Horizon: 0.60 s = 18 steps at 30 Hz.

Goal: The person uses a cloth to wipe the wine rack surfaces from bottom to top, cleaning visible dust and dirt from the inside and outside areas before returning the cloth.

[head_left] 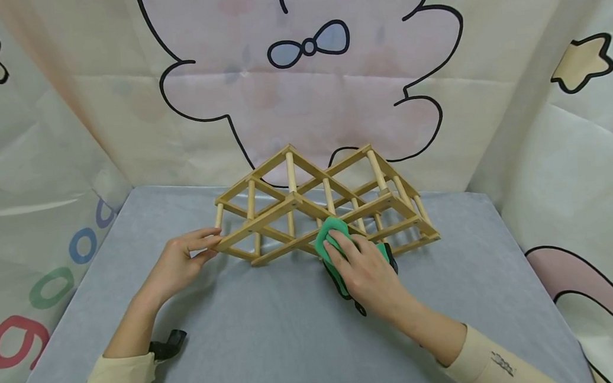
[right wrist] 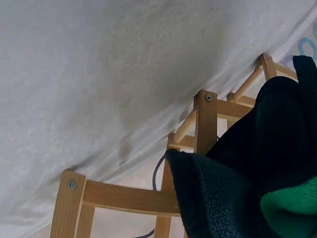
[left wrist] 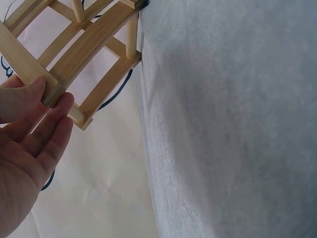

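A folding wooden lattice rack (head_left: 293, 201) with round dowels stands spread out on the table in the head view. My left hand (head_left: 180, 262) pinches its left front corner; in the left wrist view the thumb and fingers (left wrist: 59, 106) close round the end of a slat. At the middle front of the rack, my right hand (head_left: 368, 273) holds a bunched green cloth (head_left: 336, 228) with dark edging and a small loop against the slats. In the right wrist view the cloth (right wrist: 292, 208) covers part of the rack (right wrist: 133, 198), and the right hand itself is hidden.
The table (head_left: 274, 342) is covered in grey-blue cloth. A printed curtain (head_left: 118, 98) with cartoon drawings hangs behind it and along both sides. A black strap piece (head_left: 169, 345) sits at the left wrist.
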Motion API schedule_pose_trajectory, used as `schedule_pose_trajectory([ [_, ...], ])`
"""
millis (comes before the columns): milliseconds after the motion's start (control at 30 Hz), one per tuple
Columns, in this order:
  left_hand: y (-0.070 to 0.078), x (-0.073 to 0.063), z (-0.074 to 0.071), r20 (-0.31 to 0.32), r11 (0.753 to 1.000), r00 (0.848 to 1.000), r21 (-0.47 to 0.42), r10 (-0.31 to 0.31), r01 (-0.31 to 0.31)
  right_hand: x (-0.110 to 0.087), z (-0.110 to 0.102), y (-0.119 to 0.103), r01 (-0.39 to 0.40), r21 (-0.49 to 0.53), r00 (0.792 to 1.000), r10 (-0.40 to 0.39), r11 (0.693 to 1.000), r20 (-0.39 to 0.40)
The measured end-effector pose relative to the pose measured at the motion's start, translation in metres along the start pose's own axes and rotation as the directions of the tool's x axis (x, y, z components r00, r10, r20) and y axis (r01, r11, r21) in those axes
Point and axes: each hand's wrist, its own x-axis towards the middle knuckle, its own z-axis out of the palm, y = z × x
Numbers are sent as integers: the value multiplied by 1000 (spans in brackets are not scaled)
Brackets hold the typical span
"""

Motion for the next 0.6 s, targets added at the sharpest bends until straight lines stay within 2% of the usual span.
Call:
schedule_pose_trajectory([
  [233,0,0,0,-4,1000,1000,-9,6,-6,-6,0,5,3,-12,1000,-4,1000,-30],
  [600,-1,-1,0,-13,1000,1000,10,3,-3,-25,7,14,4,-5,1000,-4,1000,8],
])
